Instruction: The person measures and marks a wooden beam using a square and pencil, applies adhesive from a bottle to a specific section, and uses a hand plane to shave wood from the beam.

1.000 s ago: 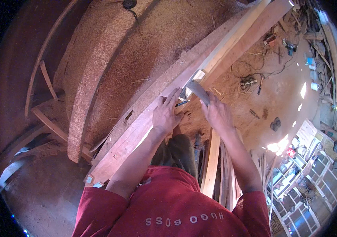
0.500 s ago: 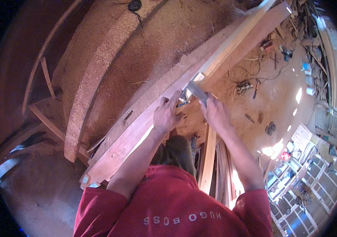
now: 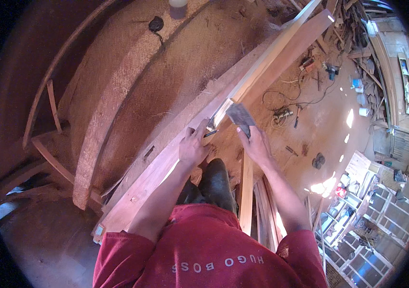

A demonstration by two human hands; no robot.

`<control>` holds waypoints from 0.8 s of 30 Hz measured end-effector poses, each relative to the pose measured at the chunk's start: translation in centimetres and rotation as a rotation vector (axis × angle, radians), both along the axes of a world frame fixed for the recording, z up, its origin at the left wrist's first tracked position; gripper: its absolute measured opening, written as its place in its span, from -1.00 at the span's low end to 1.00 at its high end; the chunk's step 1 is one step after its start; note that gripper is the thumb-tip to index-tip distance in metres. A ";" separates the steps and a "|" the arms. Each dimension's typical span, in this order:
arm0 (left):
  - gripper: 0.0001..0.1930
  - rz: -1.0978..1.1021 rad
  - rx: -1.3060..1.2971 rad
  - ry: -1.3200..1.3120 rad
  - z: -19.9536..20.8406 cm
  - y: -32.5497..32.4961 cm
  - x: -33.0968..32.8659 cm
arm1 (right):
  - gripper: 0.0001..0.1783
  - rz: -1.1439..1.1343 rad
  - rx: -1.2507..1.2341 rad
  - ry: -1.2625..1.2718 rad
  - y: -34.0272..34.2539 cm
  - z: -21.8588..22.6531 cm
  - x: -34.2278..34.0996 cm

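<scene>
My right hand (image 3: pixel 257 144) is closed round the near end of a flat, grey, block-like tool (image 3: pixel 241 115) whose exact kind I cannot make out. Its broad end is beside a pale cut section (image 3: pixel 221 113) of a long timber beam (image 3: pixel 154 180). On the beam, just left of that section, rests my left hand (image 3: pixel 194 148). A slim dark pen-like stick (image 3: pixel 210 134) pokes out between its closed fingers. Something dark at those fingertips is too small to name.
Left of the beam lies a long curved plank (image 3: pixel 113 96) covered in sawdust. A light board (image 3: pixel 246 192) stands by my legs. On the floor to the right are a hammer (image 3: pixel 297 116), tangled cords (image 3: pixel 281 115) and a power tool (image 3: pixel 330 71). White window frames (image 3: pixel 386 206) lie at lower right.
The grey tool has turned, its broad face now showing, and shifted slightly nearer me beside the cut. My left hand stays on the beam with the stick. The whole view has shifted a little.
</scene>
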State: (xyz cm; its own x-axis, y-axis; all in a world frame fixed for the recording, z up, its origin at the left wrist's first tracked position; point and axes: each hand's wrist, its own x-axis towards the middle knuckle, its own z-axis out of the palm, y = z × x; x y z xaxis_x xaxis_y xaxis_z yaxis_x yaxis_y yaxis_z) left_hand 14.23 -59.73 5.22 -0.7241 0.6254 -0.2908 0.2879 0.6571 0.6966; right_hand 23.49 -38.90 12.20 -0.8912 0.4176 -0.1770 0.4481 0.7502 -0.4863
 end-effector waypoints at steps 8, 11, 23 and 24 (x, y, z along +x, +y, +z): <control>-0.01 -0.064 -0.019 0.191 1.1 0.0 -1.0 | -0.76 -0.469 -0.428 0.139 6.5 1.4 -0.9; -0.03 -0.109 -0.118 0.256 -0.4 0.2 -0.3 | -0.74 -0.654 -0.667 0.225 9.2 -0.4 -0.9; -0.20 -0.127 -0.279 0.486 -3.9 0.5 3.2 | -0.81 -0.334 -0.508 0.029 19.2 -5.1 -0.8; -0.18 -0.159 -0.290 0.470 -4.1 0.4 3.5 | -0.81 -0.322 -0.511 0.023 20.3 -5.9 -1.4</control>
